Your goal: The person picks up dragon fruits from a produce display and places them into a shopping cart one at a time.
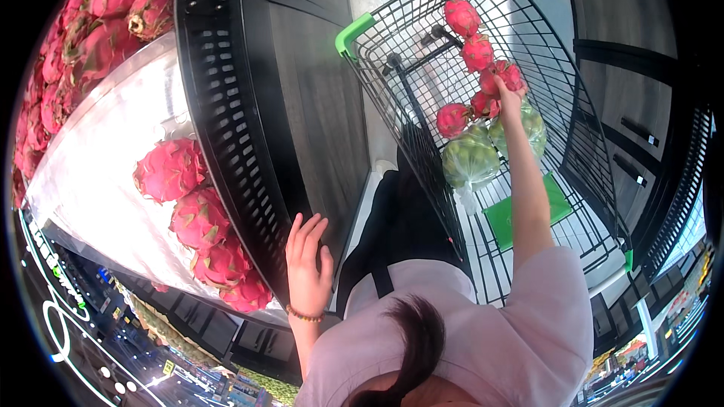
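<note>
My right hand [511,92] reaches into a wire shopping cart [390,22] with green corner pieces, its fingers on a pink dragon fruit [507,73]; whether they grip it firmly cannot be told. More dragon fruits [462,18] lie in the cart, above and to the left of that hand. Just below them are two clear plastic bags of green fruit [471,159], one partly behind my right forearm. My left hand [308,263], with a beaded bracelet at the wrist, is raised empty beside the black display edge, fingers extended. Several dragon fruits [198,217] sit in a row along that edge.
A large pile of dragon fruits [107,28] fills the upper left of the display, beside a white plastic-covered surface [107,152]. The display's perforated black rim [226,124] runs between it and the cart. Dark wood-look cabinets [633,90] with handles stand right of the cart.
</note>
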`<state>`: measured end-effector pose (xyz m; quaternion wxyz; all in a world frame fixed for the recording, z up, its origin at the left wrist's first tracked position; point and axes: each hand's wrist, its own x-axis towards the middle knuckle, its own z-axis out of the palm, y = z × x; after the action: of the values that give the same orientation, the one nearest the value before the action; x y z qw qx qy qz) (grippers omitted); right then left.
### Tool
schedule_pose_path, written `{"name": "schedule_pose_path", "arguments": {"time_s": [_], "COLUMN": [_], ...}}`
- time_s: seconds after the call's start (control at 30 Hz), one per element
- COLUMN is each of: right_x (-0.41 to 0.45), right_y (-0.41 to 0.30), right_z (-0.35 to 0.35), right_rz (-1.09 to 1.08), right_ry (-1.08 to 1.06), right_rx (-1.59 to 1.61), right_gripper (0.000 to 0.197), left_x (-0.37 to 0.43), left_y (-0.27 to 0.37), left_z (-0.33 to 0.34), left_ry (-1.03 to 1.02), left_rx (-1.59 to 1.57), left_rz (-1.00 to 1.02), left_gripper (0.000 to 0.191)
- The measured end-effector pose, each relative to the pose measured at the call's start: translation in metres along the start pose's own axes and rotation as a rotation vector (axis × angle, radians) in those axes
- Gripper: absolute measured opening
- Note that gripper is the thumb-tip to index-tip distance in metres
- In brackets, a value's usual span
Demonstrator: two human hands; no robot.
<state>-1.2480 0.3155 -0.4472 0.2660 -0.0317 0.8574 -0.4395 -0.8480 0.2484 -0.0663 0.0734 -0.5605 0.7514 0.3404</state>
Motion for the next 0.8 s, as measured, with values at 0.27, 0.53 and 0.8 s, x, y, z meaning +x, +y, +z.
{"name": "schedule_pose_path", "arguments": {"time_s": [0.27, 0.53, 0.8], "right_x": [-0.164, -0.302, -0.450], "right_y": [-0.130, -0.279, -0.346], "right_z": [-0.017, -0.034, -0.023], "right_rz": [0.088, -0.488, -1.785], "right_ry": [-0.496, -1.184, -1.467], "right_rx": [0.748, 0.602, 0.103], "right_gripper": [0.079, 0.084, 0.071], "left_x": [-0.024, -0.061, -0.125], "left_y": [-0.004, -0.016, -0.054], "left_z": [-0.018, -0.037, -0.048], "left_ry": [0.050, -0.130, 0.059], "left_rx": [-0.239, -1.053, -1.919], "left_rz": [0.072, 0.185, 0.078], "left_gripper": [0.040, 0.052, 0.085]}}
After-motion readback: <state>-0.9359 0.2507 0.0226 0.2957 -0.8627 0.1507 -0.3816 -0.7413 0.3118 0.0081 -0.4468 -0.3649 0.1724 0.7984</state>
